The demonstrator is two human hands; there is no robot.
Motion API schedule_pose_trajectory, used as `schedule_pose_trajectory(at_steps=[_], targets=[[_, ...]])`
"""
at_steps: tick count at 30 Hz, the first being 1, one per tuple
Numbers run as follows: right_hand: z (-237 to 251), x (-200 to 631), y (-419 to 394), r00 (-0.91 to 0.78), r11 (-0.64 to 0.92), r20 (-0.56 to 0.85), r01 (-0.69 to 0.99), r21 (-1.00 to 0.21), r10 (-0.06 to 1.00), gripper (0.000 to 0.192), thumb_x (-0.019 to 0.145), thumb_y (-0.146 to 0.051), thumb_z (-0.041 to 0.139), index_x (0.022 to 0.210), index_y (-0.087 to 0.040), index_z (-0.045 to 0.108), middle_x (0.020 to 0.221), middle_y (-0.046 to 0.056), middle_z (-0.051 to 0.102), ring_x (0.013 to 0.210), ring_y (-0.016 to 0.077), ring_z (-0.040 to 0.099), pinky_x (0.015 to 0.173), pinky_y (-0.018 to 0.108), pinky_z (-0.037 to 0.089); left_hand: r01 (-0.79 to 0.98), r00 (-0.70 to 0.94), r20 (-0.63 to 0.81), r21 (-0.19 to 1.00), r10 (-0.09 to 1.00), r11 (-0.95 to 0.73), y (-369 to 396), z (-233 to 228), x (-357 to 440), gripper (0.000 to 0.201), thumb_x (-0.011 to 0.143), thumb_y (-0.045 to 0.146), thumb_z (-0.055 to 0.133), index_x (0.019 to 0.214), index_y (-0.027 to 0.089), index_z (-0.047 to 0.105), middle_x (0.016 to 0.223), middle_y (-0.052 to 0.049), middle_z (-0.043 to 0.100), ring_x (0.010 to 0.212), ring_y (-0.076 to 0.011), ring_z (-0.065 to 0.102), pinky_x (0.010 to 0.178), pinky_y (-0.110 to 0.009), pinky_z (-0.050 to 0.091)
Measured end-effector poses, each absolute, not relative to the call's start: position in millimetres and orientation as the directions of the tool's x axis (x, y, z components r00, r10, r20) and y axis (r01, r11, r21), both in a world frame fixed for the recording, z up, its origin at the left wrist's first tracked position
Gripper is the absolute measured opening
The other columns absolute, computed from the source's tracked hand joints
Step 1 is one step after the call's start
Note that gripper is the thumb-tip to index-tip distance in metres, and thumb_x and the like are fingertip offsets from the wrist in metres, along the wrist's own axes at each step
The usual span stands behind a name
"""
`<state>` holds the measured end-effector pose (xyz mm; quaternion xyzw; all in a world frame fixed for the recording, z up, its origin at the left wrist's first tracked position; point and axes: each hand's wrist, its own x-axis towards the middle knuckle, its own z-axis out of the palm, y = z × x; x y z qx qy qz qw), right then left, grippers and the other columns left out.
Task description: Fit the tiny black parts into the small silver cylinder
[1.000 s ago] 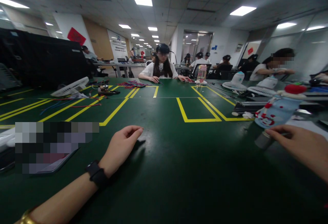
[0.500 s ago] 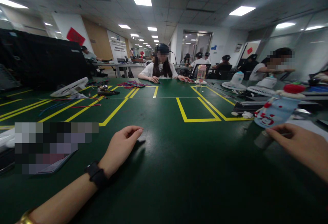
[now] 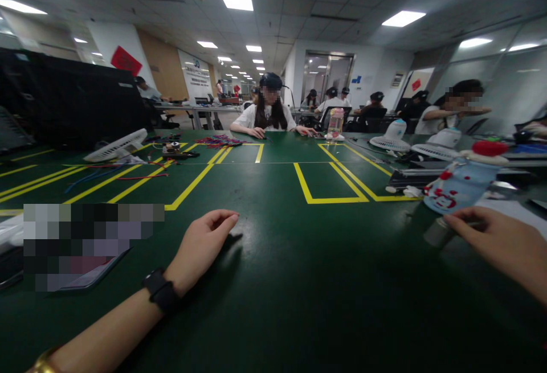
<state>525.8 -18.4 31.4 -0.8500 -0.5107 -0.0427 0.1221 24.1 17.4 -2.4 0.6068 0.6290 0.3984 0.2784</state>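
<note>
My left hand [image 3: 205,245], with a black watch [image 3: 160,291] on its wrist, rests on the green table [image 3: 316,282] left of the middle. Its thumb and forefinger are pressed together in a pinch; anything between them is hidden. At the right, my right hand [image 3: 491,233] is curled in a pinch too, just in front of a pale blue bottle [image 3: 459,185] with a red top. A small greyish patch [image 3: 438,233] shows under its fingertips. I cannot tell whether that is a thing in the pinch or a reflection.
A blurred-out flat item [image 3: 94,273] lies at the left. Farther back are a white fan [image 3: 115,145], several coloured wires [image 3: 220,140], a pink bottle [image 3: 335,125] and more white fans [image 3: 390,136]. Yellow tape [image 3: 337,200] marks the table. A person [image 3: 269,114] sits opposite.
My hands have hardly moved. At the far right, the person in the background has shifted head and arms slightly.
</note>
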Motion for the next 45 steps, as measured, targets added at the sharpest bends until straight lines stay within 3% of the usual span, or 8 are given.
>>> schedule_pose_trajectory(at_steps=[12,22,29,34,37,41,45], targets=[[27.9,527.8,-19.4,0.470,-0.445,0.199,0.882,-0.156,0.860,0.050,0.077,-0.062,0.040,0.101,-0.023,0.061,0.095,0.009,0.064,0.080,0.0228,0.058,0.068,0.032,0.039,0.538,-0.099,0.146,0.840,0.984,-0.071,18.2,-3.5,24.4,0.037,0.079,0.050,0.055,0.098,0.022,0.068,0.098,-0.003,0.071,0.086,-0.0221,0.063,0.072,-0.030,0.044],[34.9,523.9,-18.3,0.541,-0.457,0.139,0.800,-0.390,0.830,0.044,0.064,-0.054,0.051,0.092,-0.024,0.068,0.086,0.005,0.067,0.077,0.0247,0.061,0.068,0.035,0.043,0.541,-0.100,0.141,0.838,0.985,-0.065,16.2,1.4,25.5,0.037,0.079,0.049,0.055,0.097,0.019,0.068,0.096,-0.005,0.071,0.083,-0.0235,0.063,0.072,-0.032,0.045],[25.7,528.6,-18.5,0.452,-0.330,0.127,0.790,-0.517,0.883,0.056,0.060,-0.056,0.064,0.100,-0.017,0.062,0.099,0.013,0.066,0.084,0.0253,0.063,0.073,0.036,0.047,0.537,-0.088,0.144,0.840,0.986,-0.074,15.4,0.7,25.3,0.038,0.080,0.051,0.053,0.097,0.020,0.068,0.095,-0.004,0.071,0.083,-0.0234,0.064,0.071,-0.032,0.045],[29.9,507.3,-23.2,0.438,-0.298,0.218,0.829,-0.473,0.872,0.052,0.064,-0.055,0.063,0.100,-0.018,0.061,0.097,0.012,0.066,0.080,0.0251,0.063,0.069,0.038,0.048,0.543,-0.076,0.140,0.836,0.987,-0.077,16.8,0.4,24.9,0.038,0.081,0.051,0.052,0.099,0.021,0.067,0.096,-0.005,0.071,0.086,-0.0240,0.064,0.074,-0.033,0.045],[33.6,453.2,-28.8,0.267,-0.081,0.334,0.874,-0.480,0.904,0.050,0.072,-0.053,0.060,0.110,-0.021,0.057,0.103,0.009,0.063,0.085,0.0211,0.062,0.074,0.034,0.049,0.553,-0.058,0.138,0.829,0.989,-0.084,18.0,1.4,26.3,0.037,0.082,0.050,0.052,0.100,0.020,0.066,0.098,-0.006,0.070,0.090,-0.0244,0.063,0.078,-0.034,0.045],[30.4,351.3,-34.7,-0.153,0.370,0.412,0.769,-0.521,0.898,0.038,0.079,-0.040,0.057,0.112,-0.021,0.054,0.109,0.006,0.060,0.094,0.0162,0.058,0.084,0.032,0.049,0.572,-0.006,0.137,0.813,0.991,-0.109,16.0,2.5,33.0,0.037,0.082,0.048,0.053,0.103,0.021,0.065,0.098,-0.006,0.068,0.088,-0.0248,0.062,0.078,-0.037,0.046],[17.2,282.9,-35.6,-0.377,0.537,0.383,0.605,-0.588,0.844,0.026,0.079,-0.026,0.056,0.105,-0.023,0.054,0.104,0.002,0.059,0.094,0.0125,0.055,0.085,0.029,0.048,0.593,0.130,0.251,0.756,0.959,-0.278,2.8,7.6,48.3,0.031,0.085,0.043,0.051,0.107,0.025,0.063,0.101,-0.004,0.065,0.088,-0.0221,0.061,0.079,-0.036,0.046]])
